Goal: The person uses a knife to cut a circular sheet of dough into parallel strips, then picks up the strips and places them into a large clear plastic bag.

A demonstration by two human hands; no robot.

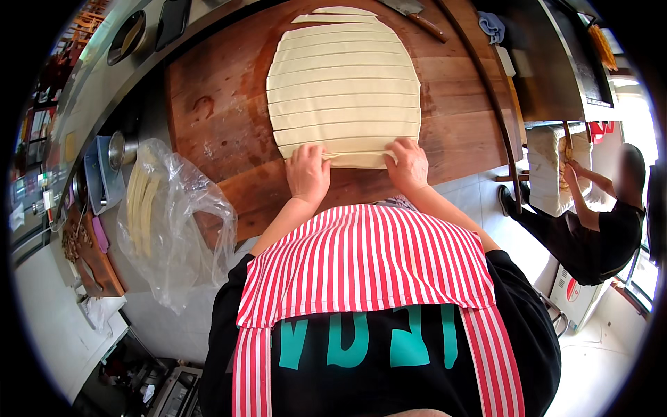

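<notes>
A broad flat sheet of dough (344,88), cut crosswise into several long strips, lies on the wooden board (219,104) in front of me. My left hand (308,174) grips the left end of the nearest dough strip (359,160), thumb on the near side and fingers over it. At that strip's right end, my right hand (408,164) pinches it in the same way. The strip looks folded or slightly lifted along its near edge. Two narrow offcuts of dough (333,19) lie apart at the far end of the sheet.
A cleaver (427,26) with a wooden handle lies at the board's far right. On the left, a clear plastic bag (177,219) holds dough strips (140,208), near a metal pot (121,148) and a blue bin (101,167). A seated person (599,224) is at the right.
</notes>
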